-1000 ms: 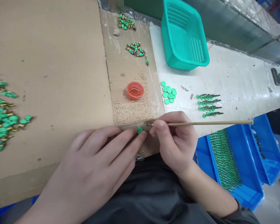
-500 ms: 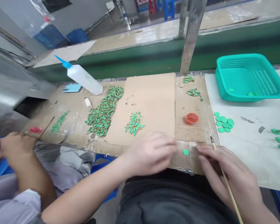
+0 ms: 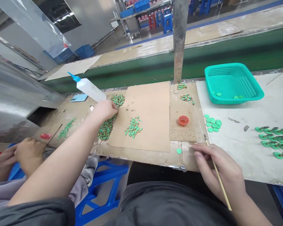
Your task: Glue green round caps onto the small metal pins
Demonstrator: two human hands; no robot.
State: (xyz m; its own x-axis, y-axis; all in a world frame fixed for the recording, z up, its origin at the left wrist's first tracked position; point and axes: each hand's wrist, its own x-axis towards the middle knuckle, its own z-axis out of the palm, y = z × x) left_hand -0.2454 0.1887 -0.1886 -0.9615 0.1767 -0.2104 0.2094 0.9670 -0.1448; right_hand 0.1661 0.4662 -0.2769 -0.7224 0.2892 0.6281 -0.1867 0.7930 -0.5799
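My left hand (image 3: 106, 110) reaches over the large pile of small green-and-gold pieces (image 3: 106, 130), its fingers curled together at the pile's right edge. Whatever its fingertips hold, if anything, is hidden. My right hand (image 3: 223, 166) rests at the table's front edge, closed round a thin wooden paintbrush (image 3: 219, 177) whose dark tip points up and away from me. Left of that hand lies a single green disc (image 3: 179, 151). A small red cup of liquid (image 3: 183, 121) stands beyond the disc. Between my hands, a smaller heap of green-and-gold pieces (image 3: 133, 128) sits on the cardboard sheet (image 3: 153, 116).
A green basket (image 3: 233, 99) stands at the back right, with loose green discs (image 3: 213, 123) before it. Rows of decorated discs (image 3: 273, 138) lie far right. A white squeeze bottle (image 3: 91, 90) leans behind my left hand. A co-worker's hands (image 3: 29, 153) are at the left.
My left hand has moved left and away from me, from near the single disc to the large pile. My right hand keeps the paintbrush. The camera view has shifted.
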